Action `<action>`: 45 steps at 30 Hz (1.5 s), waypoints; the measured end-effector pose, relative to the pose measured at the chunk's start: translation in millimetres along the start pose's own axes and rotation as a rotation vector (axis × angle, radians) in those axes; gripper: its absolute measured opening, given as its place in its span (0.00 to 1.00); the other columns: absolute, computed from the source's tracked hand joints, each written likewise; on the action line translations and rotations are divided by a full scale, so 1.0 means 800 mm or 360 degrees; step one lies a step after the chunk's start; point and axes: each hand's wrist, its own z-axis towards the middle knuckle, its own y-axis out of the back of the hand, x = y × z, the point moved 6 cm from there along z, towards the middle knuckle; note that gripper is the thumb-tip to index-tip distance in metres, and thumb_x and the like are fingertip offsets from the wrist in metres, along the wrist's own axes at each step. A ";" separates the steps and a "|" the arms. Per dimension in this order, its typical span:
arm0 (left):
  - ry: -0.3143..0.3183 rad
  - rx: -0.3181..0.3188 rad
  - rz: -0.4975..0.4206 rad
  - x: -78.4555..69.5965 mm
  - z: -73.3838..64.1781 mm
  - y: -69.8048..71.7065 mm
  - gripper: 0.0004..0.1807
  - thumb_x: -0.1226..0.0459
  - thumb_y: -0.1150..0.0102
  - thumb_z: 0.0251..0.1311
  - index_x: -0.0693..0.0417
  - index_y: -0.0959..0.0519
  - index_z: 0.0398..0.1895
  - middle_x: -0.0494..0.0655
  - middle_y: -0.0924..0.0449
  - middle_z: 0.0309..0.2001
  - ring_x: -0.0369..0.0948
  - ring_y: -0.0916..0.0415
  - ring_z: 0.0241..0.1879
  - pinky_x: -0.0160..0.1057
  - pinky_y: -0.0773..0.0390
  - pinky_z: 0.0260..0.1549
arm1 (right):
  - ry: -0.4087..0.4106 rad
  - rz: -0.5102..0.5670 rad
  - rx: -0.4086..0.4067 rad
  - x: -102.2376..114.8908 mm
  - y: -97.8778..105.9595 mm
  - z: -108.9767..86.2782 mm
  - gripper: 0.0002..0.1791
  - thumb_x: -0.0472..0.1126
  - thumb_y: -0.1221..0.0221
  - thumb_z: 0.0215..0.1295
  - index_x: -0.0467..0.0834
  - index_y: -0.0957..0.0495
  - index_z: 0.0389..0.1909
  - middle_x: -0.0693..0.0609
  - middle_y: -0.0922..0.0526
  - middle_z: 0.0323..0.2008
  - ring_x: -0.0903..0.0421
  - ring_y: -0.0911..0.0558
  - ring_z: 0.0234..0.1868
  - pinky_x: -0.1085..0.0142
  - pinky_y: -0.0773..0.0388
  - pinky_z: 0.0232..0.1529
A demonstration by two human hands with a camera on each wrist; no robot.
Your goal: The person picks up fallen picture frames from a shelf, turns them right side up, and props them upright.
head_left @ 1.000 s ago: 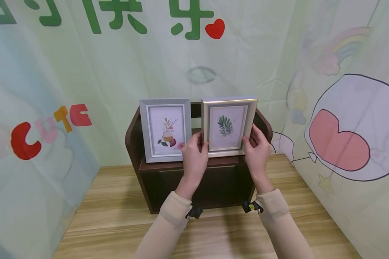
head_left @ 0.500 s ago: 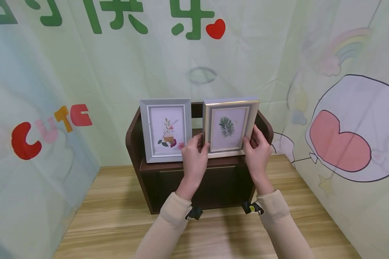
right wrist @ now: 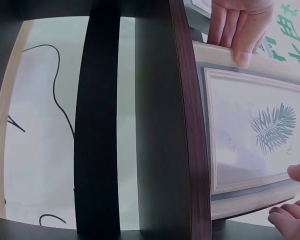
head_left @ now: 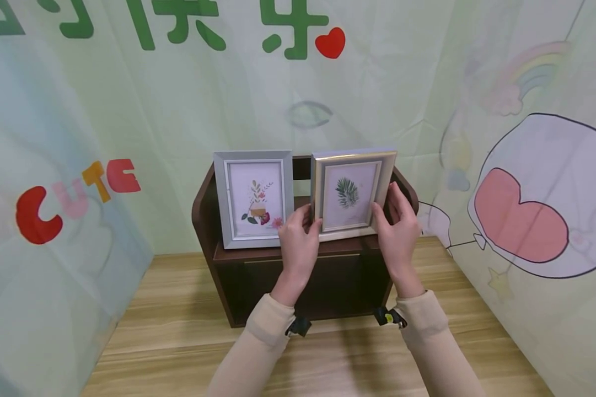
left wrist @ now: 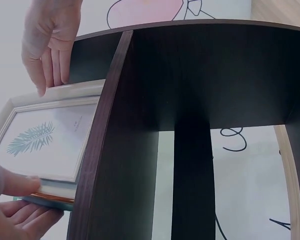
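Note:
A gold-edged picture frame (head_left: 347,193) with a green leaf print stands on the right of the dark brown shelf unit's (head_left: 327,251) upper shelf, turned a little. My left hand (head_left: 298,242) pinches its lower left side, thumb on the front and fingers round the edge, as the left wrist view also shows. At the right side my right hand (head_left: 399,231) has its thumb and fingers spread loosely; in the right wrist view its fingers (right wrist: 285,215) lie just off the frame's edge. A silver picture frame (head_left: 252,204) with a flower print stands upright on the left.
The shelf unit stands on a wood-grain table (head_left: 168,309), with a lower compartment (head_left: 322,286) below the frames. Printed cloth walls (head_left: 178,110) close in the back and both sides. Black straps circle both wrists.
The gold-edged frame first shifts slightly right and turns a little. My right hand then loosens and moves slightly right, its thumb leaving the frame's front. The left hand stays in place.

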 end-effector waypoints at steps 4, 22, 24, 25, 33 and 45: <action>-0.0043 -0.0041 -0.0005 -0.001 -0.002 -0.001 0.15 0.69 0.34 0.54 0.66 0.20 0.45 0.57 0.18 0.39 0.45 0.17 0.38 0.38 0.17 0.38 | 0.0015 -0.0009 -0.0024 0.000 0.002 0.001 0.28 0.28 0.39 0.58 0.28 0.32 0.60 0.34 0.27 0.60 0.44 0.27 0.62 0.55 0.29 0.60; -0.0140 -0.0140 -0.0026 -0.004 -0.008 -0.005 0.15 0.68 0.30 0.49 0.62 0.19 0.41 0.53 0.18 0.35 0.43 0.18 0.35 0.36 0.17 0.36 | 0.0238 0.0009 0.0034 0.030 0.002 0.023 0.27 0.28 0.37 0.56 0.29 0.29 0.59 0.35 0.24 0.57 0.46 0.25 0.61 0.65 0.29 0.60; -0.0158 -0.0161 -0.0017 -0.004 -0.009 -0.005 0.15 0.67 0.29 0.48 0.62 0.19 0.40 0.53 0.18 0.34 0.43 0.18 0.34 0.37 0.17 0.35 | 0.0258 0.0015 0.0053 0.033 0.000 0.027 0.27 0.28 0.36 0.56 0.29 0.29 0.58 0.36 0.24 0.57 0.47 0.25 0.61 0.66 0.29 0.61; -0.0163 -0.0170 -0.0017 -0.005 -0.010 -0.005 0.15 0.67 0.28 0.47 0.62 0.19 0.40 0.52 0.18 0.34 0.43 0.19 0.34 0.37 0.17 0.35 | 0.0265 0.0026 0.0060 0.033 -0.001 0.029 0.27 0.28 0.36 0.55 0.30 0.29 0.58 0.36 0.24 0.57 0.47 0.25 0.61 0.66 0.29 0.61; -0.0202 -0.0232 -0.0021 -0.005 -0.012 -0.007 0.16 0.67 0.26 0.44 0.61 0.18 0.37 0.51 0.18 0.31 0.43 0.20 0.32 0.39 0.19 0.33 | 0.0420 0.0049 0.0100 0.013 -0.010 0.053 0.28 0.32 0.33 0.54 0.37 0.26 0.58 0.44 0.22 0.57 0.54 0.24 0.60 0.69 0.28 0.60; -0.0215 -0.0278 -0.0023 -0.008 -0.017 -0.013 0.17 0.66 0.25 0.42 0.61 0.18 0.36 0.52 0.18 0.31 0.44 0.22 0.33 0.39 0.20 0.33 | 0.0626 0.0078 0.0219 0.046 -0.019 0.072 0.27 0.27 0.34 0.52 0.32 0.25 0.56 0.38 0.21 0.54 0.49 0.23 0.58 0.67 0.28 0.60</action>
